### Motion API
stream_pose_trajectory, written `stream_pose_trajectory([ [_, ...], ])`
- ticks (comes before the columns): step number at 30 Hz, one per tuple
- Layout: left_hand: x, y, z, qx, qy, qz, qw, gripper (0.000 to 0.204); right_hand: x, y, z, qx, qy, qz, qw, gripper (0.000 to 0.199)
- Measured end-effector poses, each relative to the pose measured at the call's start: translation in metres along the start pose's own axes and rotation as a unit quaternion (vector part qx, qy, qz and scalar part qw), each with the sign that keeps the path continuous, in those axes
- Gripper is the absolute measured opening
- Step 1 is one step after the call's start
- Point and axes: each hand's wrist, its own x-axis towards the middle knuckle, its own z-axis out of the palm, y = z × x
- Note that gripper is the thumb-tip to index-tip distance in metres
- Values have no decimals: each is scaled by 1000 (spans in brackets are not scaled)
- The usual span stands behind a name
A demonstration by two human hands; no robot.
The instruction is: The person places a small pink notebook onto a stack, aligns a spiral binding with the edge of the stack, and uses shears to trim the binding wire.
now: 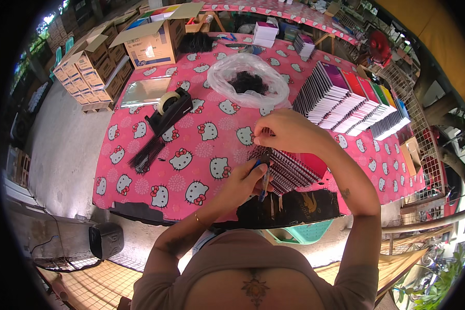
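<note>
My left hand point(240, 183) sits low near the table's front edge, wrist bent upward, fingers wrapped around a small blue-handled tool point(263, 178) that points down and slightly right. My right hand point(284, 132) arches over from the right, elbow high, thumb and fingertips pinched together on something thin at the top of the spiral-bound notebooks point(289, 168); what exactly it pinches is too small for me to tell. The notebooks lie fanned just below that hand, dark wire coils ribbed along their edges, a pink cover showing.

The table point(139, 178) is draped in a glossy pink cartoon-cat cloth. Its front edge runs close under my left wrist; open cloth spreads to the left of my hands. Farther left lie a black comb-like binding strip point(147, 154) and a black tape dispenser point(170, 108). Behind my hands, a crinkled clear plastic bag point(248, 77) holds dark coils, and a slanted row of coloured notebooks point(356, 103) fills the right.
</note>
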Motion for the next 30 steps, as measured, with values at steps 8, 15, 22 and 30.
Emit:
stream_pose_trajectory([
  [8, 2, 7, 3, 35, -10, 7, 999, 40, 5, 7, 7, 0, -5, 3, 1000, 18],
  [15, -3, 4, 1, 2, -3, -2, 1000, 41, 6, 5, 4, 37, -24, 37, 998, 17],
  [22, -1, 5, 1, 9, -3, -7, 1000, 42, 8, 8, 4, 42, -25, 38, 998, 15],
  [30, 4, -4, 0, 59, -29, 42, 997, 41, 3, 7, 3, 33, -12, 22, 999, 12],
])
